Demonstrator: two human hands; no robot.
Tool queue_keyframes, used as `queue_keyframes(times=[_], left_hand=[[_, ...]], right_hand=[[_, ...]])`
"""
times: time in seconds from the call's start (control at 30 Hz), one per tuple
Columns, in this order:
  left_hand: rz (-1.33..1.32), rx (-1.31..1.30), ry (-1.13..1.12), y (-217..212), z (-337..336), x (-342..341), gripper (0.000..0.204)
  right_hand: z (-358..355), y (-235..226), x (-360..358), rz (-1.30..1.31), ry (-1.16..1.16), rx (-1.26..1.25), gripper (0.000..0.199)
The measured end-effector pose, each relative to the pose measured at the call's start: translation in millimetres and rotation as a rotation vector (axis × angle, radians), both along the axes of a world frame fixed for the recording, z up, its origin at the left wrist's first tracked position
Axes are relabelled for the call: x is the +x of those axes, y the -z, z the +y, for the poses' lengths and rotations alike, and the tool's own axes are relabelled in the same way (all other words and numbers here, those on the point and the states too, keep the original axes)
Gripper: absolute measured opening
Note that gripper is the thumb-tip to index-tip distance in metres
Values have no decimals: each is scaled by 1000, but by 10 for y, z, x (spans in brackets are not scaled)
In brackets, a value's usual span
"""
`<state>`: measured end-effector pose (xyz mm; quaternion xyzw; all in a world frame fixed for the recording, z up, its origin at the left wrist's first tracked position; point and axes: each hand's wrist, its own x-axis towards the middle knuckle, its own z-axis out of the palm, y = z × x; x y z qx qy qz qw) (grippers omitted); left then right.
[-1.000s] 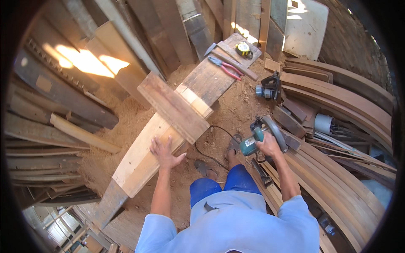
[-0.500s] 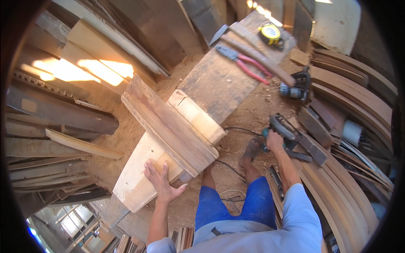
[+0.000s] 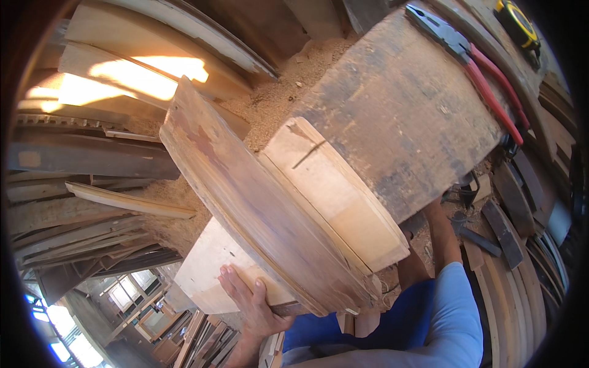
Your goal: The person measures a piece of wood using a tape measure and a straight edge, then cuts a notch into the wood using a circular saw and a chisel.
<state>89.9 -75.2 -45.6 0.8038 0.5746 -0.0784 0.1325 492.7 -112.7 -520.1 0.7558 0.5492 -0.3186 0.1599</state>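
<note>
Leaning in much closer than a sec ago; left hand (image 3: 248, 300) now gripping near end of reddish-brown curved wooden plank (image 3: 257, 208), fingers wrapped over edge, plank lying across pale wooden board (image 3: 208, 270) on wide weathered wooden surface (image 3: 405, 116). Right hand hidden behind surface, grip can't tell. Red-handled pliers (image 3: 485, 73) untouched.

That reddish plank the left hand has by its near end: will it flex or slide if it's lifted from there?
The reddish plank looks thick and solid, so probably stiff rather than floppy. It is long, and the left hand grips only its near end, so it would likely feel heavy and lever downward. It lies across the pale board amid loose sawdust, so it may slide.
</note>
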Motion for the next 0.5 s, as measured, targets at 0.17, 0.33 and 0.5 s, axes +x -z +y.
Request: queue_keyframes(times=[0.17,0.33,0.5], left_hand=[[-26,14,3,26,32,-22,108],[-112,20,-22,77,10,-74,105],[-70,-31,-62,8,-54,-134,114]], right_hand=[[13,82,-356,94,17,-5,29],[39,-361,-437,214,97,75,31],[337,-1995,-303,328,478,407,33]])
